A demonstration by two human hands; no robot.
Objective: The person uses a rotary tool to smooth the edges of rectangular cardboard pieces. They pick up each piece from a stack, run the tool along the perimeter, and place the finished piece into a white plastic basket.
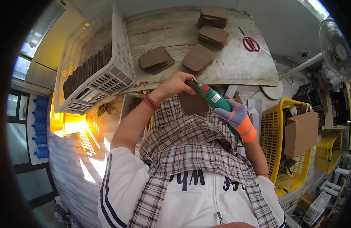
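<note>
My bare left hand (174, 84) pinches a dark brown flat piece with rounded corners (194, 103) by its upper edge, just in front of the table. My right hand (236, 117), in a purple-grey and orange glove, is wrapped round a green handheld power tool with a red button (215, 98). The tool's narrow tip is at the piece's upper right edge; whether they touch I cannot tell. Close beyond my hands on the table lie a brown stack (198, 59) and a fanned pile of similar pieces (154, 57).
On the worn table (171, 19) are further brown stacks (214, 35) and red-handled scissors (251, 43). A white crate (124, 62) at left holds a row of brown pieces (90, 66). At right stand a yellow basket (270, 140) with a cardboard box (301, 133), and a fan (339, 49).
</note>
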